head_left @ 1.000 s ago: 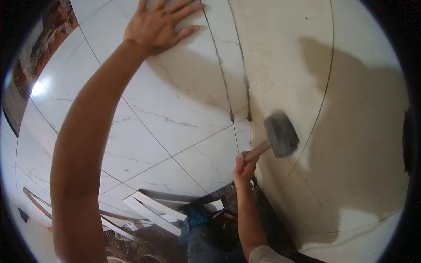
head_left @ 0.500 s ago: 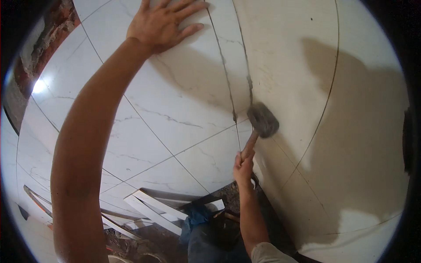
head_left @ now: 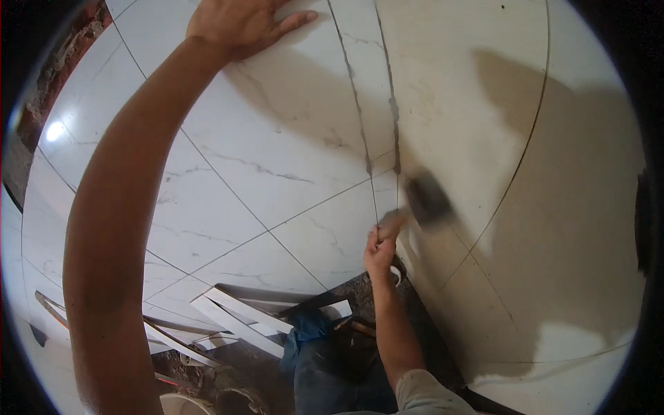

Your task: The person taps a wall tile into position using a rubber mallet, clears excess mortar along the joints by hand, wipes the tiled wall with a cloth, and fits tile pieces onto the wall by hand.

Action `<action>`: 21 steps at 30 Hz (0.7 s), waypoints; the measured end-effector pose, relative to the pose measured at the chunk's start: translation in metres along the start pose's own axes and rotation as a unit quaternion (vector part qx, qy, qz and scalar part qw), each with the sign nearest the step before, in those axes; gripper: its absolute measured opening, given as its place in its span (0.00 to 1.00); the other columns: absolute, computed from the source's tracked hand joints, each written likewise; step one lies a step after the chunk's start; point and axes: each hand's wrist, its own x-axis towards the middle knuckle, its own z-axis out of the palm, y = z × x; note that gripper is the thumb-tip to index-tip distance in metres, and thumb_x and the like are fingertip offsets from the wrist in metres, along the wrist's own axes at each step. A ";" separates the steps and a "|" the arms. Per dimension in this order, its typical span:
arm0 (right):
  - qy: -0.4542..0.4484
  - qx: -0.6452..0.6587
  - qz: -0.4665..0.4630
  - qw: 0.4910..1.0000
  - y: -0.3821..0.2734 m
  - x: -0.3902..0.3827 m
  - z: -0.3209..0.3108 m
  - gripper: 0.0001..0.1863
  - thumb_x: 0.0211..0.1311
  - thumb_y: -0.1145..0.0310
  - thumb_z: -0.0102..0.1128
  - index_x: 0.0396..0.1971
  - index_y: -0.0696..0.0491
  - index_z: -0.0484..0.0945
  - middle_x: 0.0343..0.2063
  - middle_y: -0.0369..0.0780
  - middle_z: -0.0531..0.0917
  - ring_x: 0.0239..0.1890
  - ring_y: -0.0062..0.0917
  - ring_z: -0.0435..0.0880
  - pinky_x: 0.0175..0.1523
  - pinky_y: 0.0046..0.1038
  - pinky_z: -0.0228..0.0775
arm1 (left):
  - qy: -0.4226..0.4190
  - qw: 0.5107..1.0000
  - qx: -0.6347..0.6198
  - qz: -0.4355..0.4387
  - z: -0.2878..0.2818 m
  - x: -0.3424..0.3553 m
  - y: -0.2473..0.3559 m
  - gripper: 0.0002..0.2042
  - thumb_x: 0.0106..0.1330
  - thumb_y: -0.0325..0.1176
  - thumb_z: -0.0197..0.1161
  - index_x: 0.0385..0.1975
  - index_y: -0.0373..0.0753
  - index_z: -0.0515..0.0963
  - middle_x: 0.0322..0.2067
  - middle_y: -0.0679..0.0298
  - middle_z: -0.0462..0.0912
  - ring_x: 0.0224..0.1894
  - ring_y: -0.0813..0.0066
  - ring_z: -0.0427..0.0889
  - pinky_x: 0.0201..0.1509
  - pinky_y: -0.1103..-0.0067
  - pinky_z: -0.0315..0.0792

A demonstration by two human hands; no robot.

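My left hand (head_left: 238, 26) lies flat near the top edge on a large white tile with grey veins (head_left: 277, 117); its thumb is stretched out and the other fingers are partly cut off by the frame. Lower right, my right hand (head_left: 380, 253) is wrapped round the short handle of a mallet (head_left: 429, 199). The mallet's dark, blocky head is smeared by motion beside the corner, over the cream tiled surface (head_left: 463, 117). To the left of this head runs a narrow tile strip (head_left: 373, 90) with dark, rough joints along both sides.
Several white tile strips (head_left: 238, 315) lean at the lower left, next to a blue plastic bag (head_left: 304, 330). A pale bucket (head_left: 185, 404) stands at the bottom on dark, littered ground. Bare reddish masonry (head_left: 76, 52) shows at the upper left.
The mallet head has swung right and slightly down, away from the tile strip's lower end. My left hand stays on the tile but sits higher in view, its fingers now partly cut off.
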 end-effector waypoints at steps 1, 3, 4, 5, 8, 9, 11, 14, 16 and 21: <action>-0.144 -0.048 0.213 0.965 -0.058 0.021 -0.008 0.16 0.69 0.75 0.58 0.48 0.62 0.62 0.34 0.45 0.73 0.35 0.32 0.76 0.46 0.29 0.70 | -0.014 1.000 0.011 -0.009 0.016 -0.020 -0.008 0.31 0.76 0.65 0.28 0.76 0.64 0.52 0.78 0.79 0.47 0.80 0.73 0.41 0.82 0.57 0.29; -0.082 0.009 0.160 0.984 -0.059 0.020 -0.011 0.17 0.69 0.75 0.58 0.50 0.62 0.61 0.32 0.47 0.72 0.34 0.35 0.76 0.45 0.30 0.70 | 0.000 1.000 0.002 -0.008 0.017 -0.020 -0.009 0.31 0.76 0.65 0.28 0.76 0.64 0.52 0.78 0.79 0.48 0.80 0.73 0.42 0.82 0.57 0.30; -0.025 0.066 0.105 0.992 -0.058 0.017 -0.013 0.18 0.69 0.75 0.57 0.51 0.62 0.61 0.30 0.48 0.71 0.34 0.37 0.75 0.45 0.31 0.70 | 0.004 1.000 0.005 -0.009 0.015 -0.020 -0.010 0.31 0.76 0.65 0.28 0.76 0.64 0.53 0.78 0.78 0.48 0.80 0.73 0.42 0.82 0.57 0.30; 0.032 0.123 0.050 0.991 -0.056 0.014 -0.015 0.19 0.69 0.75 0.57 0.52 0.63 0.60 0.28 0.49 0.71 0.33 0.39 0.75 0.44 0.32 0.71 | 0.007 1.000 0.007 -0.010 0.014 -0.021 -0.011 0.31 0.76 0.65 0.28 0.76 0.64 0.53 0.78 0.78 0.49 0.80 0.73 0.42 0.82 0.57 0.29; -0.016 -0.025 -0.058 0.998 -0.003 -0.005 -0.008 0.16 0.69 0.77 0.56 0.51 0.63 0.63 0.32 0.49 0.72 0.34 0.42 0.75 0.46 0.35 0.71 | -0.015 1.000 -0.006 -0.004 -0.010 -0.003 0.000 0.32 0.75 0.66 0.27 0.76 0.64 0.52 0.78 0.79 0.47 0.80 0.73 0.40 0.82 0.57 0.28; -0.096 -0.051 0.170 0.979 -0.051 0.008 -0.008 0.09 0.70 0.77 0.55 0.45 0.61 0.67 0.33 0.43 0.74 0.36 0.31 0.75 0.46 0.33 0.70 | -0.029 0.999 0.008 -0.012 0.001 -0.014 -0.007 0.32 0.75 0.66 0.27 0.76 0.64 0.52 0.78 0.79 0.47 0.80 0.73 0.40 0.82 0.57 0.28; -0.053 -0.057 0.061 0.995 -0.057 0.011 -0.019 0.10 0.70 0.76 0.54 0.46 0.61 0.66 0.31 0.42 0.74 0.35 0.33 0.76 0.46 0.33 0.71 | -0.017 1.000 0.007 -0.020 0.011 -0.022 -0.007 0.32 0.75 0.66 0.27 0.76 0.64 0.52 0.78 0.79 0.47 0.80 0.73 0.40 0.82 0.57 0.29; 0.039 -0.025 -0.066 0.997 -0.039 -0.005 -0.019 0.12 0.69 0.75 0.53 0.47 0.61 0.65 0.24 0.40 0.71 0.28 0.37 0.75 0.44 0.34 0.71 | -0.020 1.000 0.001 -0.009 0.006 -0.016 -0.001 0.31 0.75 0.66 0.27 0.76 0.65 0.52 0.78 0.79 0.47 0.80 0.73 0.40 0.82 0.58 0.29; -0.065 0.037 0.089 0.993 -0.047 0.013 0.002 0.10 0.70 0.73 0.58 0.42 0.64 0.71 0.34 0.54 0.76 0.35 0.46 0.79 0.41 0.39 0.72 | 0.004 1.000 0.013 -0.004 0.007 -0.014 -0.006 0.31 0.75 0.66 0.27 0.76 0.65 0.52 0.78 0.79 0.47 0.80 0.73 0.40 0.82 0.58 0.29; 0.016 0.161 0.068 0.984 -0.072 0.020 -0.005 0.13 0.71 0.73 0.55 0.49 0.63 0.65 0.30 0.41 0.73 0.30 0.36 0.76 0.41 0.30 0.70 | 0.045 0.999 0.028 0.001 0.030 -0.021 -0.017 0.31 0.75 0.66 0.28 0.75 0.64 0.53 0.78 0.79 0.48 0.80 0.73 0.41 0.82 0.57 0.29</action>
